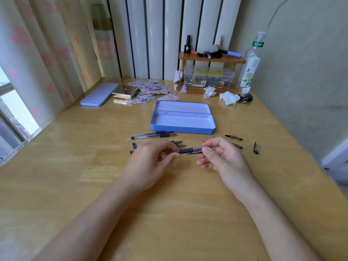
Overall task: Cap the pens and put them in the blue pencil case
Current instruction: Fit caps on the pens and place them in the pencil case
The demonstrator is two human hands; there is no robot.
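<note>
The blue pencil case (180,128) lies open on the wooden table, its tray and lid both bare inside. Just in front of it lie several uncapped clear pens (153,135) with black grips, tips pointing right. My left hand (150,162) grips one pen (185,151) by its barrel. My right hand (220,157) pinches a clear cap (197,149) that sits over that pen's tip. Loose caps (233,137) lie to the right, one more cap (256,147) further right. Some pens are partly hidden under my left hand.
A closed lilac tin (99,94), a shiny metal box (125,92) and scattered stickers (150,90) lie at the back left. A small wooden shelf (211,59), a clear storage box (209,77), crumpled tissues (228,97) and a plastic bottle (250,66) stand at the back right.
</note>
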